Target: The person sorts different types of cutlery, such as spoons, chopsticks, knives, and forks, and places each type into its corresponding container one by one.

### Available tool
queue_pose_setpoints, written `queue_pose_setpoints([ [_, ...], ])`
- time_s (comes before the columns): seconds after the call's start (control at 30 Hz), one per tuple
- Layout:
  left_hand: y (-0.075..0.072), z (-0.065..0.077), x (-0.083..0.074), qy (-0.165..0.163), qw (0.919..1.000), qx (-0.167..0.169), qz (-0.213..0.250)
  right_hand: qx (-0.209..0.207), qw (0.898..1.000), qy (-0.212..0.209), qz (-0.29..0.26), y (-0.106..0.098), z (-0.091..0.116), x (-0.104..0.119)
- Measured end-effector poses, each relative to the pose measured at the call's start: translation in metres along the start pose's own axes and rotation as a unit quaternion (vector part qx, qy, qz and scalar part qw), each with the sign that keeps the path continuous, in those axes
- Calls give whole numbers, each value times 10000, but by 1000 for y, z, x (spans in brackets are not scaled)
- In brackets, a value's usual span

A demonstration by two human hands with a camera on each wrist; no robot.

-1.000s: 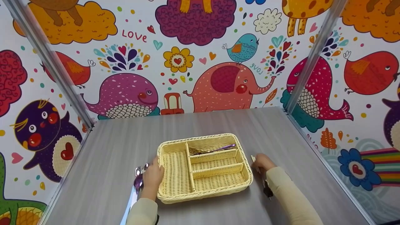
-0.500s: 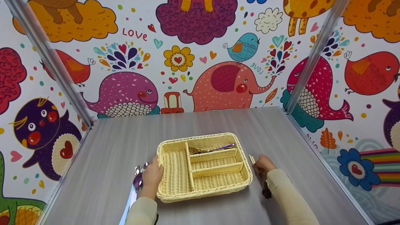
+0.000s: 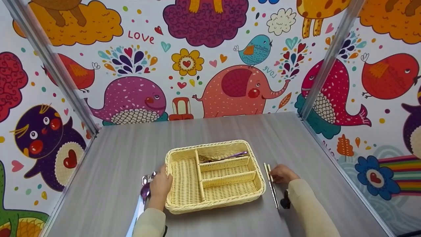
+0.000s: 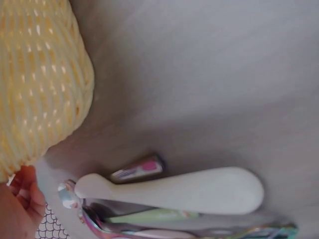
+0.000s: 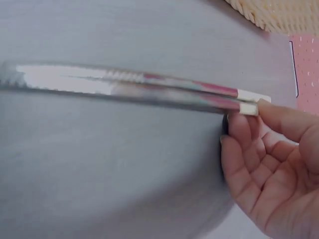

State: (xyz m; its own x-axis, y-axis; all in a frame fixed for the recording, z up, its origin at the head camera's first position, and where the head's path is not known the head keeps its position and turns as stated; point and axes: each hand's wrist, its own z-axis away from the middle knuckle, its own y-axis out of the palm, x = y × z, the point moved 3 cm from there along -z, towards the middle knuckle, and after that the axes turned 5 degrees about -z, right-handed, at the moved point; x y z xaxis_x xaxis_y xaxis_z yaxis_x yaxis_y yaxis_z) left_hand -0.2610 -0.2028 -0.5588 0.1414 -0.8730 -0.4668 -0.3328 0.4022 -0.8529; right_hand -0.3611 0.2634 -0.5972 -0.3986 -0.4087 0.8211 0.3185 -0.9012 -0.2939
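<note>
A pale yellow wicker basket (image 3: 184, 205) with divided compartments sits on the grey table. My left hand (image 3: 161, 184) grips its left rim, fingers curled at the edge in the left wrist view. To the right of the basket, my right hand (image 3: 284, 173) pinches a pair of chopsticks (image 3: 271, 186) between thumb and fingers at their white ends. Shiny metal shafts with pink patterning (image 5: 189, 94) show in the right wrist view. A thin purple-handled piece of cutlery (image 3: 235, 155) lies in the basket's back right compartment; its other end is hidden.
Several spoons and other cutlery lie left of the basket, among them a purple spoon (image 3: 144, 191), a white-handled utensil (image 4: 189, 191) and a green handle (image 4: 154, 215). Patterned walls (image 3: 210, 33) with metal posts (image 3: 315, 85) enclose the table.
My right hand has shifted slightly right and its fingers have spread, so more of the chopsticks shows in the head view. The left hand and basket have stayed put.
</note>
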Motion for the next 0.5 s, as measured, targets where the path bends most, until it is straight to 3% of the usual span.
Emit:
queue_pose_setpoints([
  [0.2,1,-2,2,-1,10000,-19,-19,26,9985,-193,-511,-4,0,-5],
  [0.5,0,-4,4,-11,10000,-14,-28,-55,9977,-211,-637,-2,8,3],
])
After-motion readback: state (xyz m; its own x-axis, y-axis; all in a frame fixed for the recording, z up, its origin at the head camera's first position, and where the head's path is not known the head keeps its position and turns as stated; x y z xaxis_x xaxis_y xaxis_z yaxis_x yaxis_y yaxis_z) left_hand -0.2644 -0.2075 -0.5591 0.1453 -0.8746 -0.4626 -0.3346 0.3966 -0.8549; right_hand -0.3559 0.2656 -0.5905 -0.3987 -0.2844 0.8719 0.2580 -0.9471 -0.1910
